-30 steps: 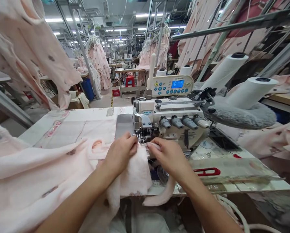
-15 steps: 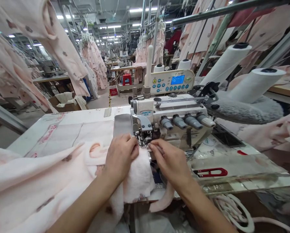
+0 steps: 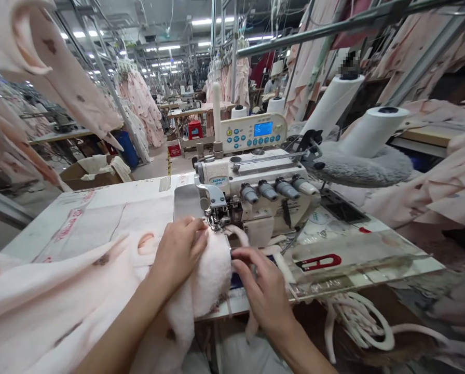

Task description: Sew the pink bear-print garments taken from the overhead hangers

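Note:
A JACK overlock sewing machine point(image 3: 251, 189) stands on the table, and its presser foot point(image 3: 217, 217) sits just beyond my left hand point(image 3: 177, 251). That hand lies on a bunched pale pink fleece garment point(image 3: 201, 288), gripping it close to the foot. My right hand point(image 3: 264, 293) is at the garment's right edge, fingers spread and tips near the fold. A narrow pale pink trim strip point(image 3: 277, 259) runs out to the right of the foot, partly behind that hand. The needle area is mostly hidden by the foot.
White thread cones point(image 3: 333, 104) stand behind the machine's control panel point(image 3: 251, 132). A clear sheet with a red-handled thread snip point(image 3: 318, 262) lies to the right. A white cord coil point(image 3: 357, 322) hangs below the table edge. Pink garments hang on racks on both sides.
My right hand has moved back from the presser foot toward the table's front edge and its fingers have spread. The whole view has swung left. The fleece is bunched higher near the foot.

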The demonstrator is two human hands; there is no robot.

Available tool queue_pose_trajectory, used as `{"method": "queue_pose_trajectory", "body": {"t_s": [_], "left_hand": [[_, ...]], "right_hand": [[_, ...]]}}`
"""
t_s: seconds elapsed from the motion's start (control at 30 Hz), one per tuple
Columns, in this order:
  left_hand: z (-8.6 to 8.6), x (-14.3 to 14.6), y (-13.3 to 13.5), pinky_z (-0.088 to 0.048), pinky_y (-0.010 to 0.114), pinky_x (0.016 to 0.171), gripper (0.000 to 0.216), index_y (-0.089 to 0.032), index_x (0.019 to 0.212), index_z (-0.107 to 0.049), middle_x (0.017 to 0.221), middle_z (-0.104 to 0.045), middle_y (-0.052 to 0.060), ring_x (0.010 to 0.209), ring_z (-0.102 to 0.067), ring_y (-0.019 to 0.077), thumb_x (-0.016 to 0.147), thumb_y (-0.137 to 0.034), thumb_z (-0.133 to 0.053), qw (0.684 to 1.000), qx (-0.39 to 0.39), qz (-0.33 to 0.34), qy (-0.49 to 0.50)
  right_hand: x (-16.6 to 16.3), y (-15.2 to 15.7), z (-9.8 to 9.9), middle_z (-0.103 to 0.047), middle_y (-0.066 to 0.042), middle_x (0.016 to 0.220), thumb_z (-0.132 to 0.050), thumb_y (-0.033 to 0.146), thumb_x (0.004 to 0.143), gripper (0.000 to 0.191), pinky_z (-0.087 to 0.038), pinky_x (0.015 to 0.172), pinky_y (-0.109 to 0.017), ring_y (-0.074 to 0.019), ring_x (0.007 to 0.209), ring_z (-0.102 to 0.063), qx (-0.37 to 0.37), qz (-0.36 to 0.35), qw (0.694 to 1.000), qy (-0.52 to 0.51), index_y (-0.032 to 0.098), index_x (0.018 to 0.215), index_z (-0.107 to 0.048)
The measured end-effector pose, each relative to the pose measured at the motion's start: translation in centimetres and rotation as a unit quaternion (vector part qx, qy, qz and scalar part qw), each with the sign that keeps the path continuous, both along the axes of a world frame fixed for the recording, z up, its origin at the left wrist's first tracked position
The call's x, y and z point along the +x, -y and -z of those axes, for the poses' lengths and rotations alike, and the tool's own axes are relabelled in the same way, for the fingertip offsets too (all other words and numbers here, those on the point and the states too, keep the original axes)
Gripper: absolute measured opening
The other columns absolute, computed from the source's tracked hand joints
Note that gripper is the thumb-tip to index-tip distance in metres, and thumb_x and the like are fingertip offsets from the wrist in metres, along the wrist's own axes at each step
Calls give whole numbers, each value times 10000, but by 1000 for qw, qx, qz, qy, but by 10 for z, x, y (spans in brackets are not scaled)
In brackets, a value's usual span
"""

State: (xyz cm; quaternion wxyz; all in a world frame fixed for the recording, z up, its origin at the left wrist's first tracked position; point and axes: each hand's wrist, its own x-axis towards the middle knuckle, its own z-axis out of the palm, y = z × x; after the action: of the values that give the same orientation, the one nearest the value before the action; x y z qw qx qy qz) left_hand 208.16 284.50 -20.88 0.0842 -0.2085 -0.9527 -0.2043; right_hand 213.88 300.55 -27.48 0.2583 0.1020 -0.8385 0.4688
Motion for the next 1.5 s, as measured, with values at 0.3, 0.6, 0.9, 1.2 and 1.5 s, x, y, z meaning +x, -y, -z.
{"method": "queue_pose_trajectory", "body": {"t_s": [0.3,0.6,0.9,1.2,1.5], "left_hand": [[-3,-3,-1,-408,300,680,113,-188,776,-544,802,-588,14,771,-550,175,799,-284,-490,995,82,-20,57],[-3,-21,-4,-395,268,624,111,-188,705,-541,730,-588,-10,683,-547,146,765,-278,-513,994,83,-38,63],[23,52,0,-393,348,859,269,-225,1100,-486,1083,-549,71,1040,-473,216,835,-177,-468,985,16,42,-170],[46,86,-4,-368,313,733,180,-148,957,-570,785,-603,32,756,-491,152,825,-47,-501,962,52,87,-254],[53,95,-1,-352,365,825,273,-96,1082,-575,855,-602,86,862,-495,197,815,-74,-528,944,-2,104,-312]], "right_hand": [[-7,14,8,-406,26,578,-484,527,814,416,-283,493,-214,-112,564,-358,-269,-84,941,187,152,643,-534],[-16,12,7,-370,27,538,-537,490,770,399,-235,465,-215,-99,520,-308,-309,-114,919,215,158,553,-490],[13,3,9,-585,-12,766,-574,356,775,199,-414,670,-244,-157,731,-527,-364,-233,862,264,161,813,-585],[35,4,12,-524,4,654,-525,298,757,163,-359,575,-233,-135,625,-449,-241,-144,929,242,164,672,-562],[42,5,4,-434,51,490,-508,386,740,245,-308,396,-187,-73,398,-371,-338,-202,854,339,170,627,-494]]}}
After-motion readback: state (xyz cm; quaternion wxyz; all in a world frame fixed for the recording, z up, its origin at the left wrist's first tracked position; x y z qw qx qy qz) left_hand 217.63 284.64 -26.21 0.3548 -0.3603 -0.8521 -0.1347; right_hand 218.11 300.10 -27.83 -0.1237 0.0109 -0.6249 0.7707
